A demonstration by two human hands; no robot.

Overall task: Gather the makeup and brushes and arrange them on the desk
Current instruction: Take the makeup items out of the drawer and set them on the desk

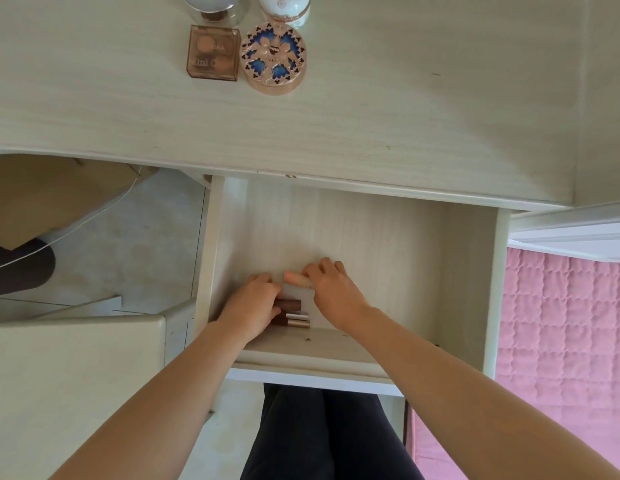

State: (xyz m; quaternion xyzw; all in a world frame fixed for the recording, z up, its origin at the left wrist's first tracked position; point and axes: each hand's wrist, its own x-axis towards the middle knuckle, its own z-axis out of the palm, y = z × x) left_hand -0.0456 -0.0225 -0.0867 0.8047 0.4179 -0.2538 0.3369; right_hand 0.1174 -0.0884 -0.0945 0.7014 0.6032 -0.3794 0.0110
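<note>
Dark trouser legs [322, 434] fill the bottom edge, and two bare forearms reach over them into an open pale wooden drawer [490, 289]. The left hand [255, 306], knuckles up, curls its fingers round the left end of a dark brown cosmetic tube [290, 304] at the drawer's front left; a second brown tube with a silver cap [296, 320] lies just beside it, partly hidden by the hand. The right hand [331, 292] pinches a peach-coloured tube [296, 279], covering its right end. The drawer's right half is bare. On the pale wooden desk [371, 116], a translucent brown square palette [213, 53] touches a round rose-gold compact with blue pattern [273, 58]; behind them two containers are cut off.
</note>
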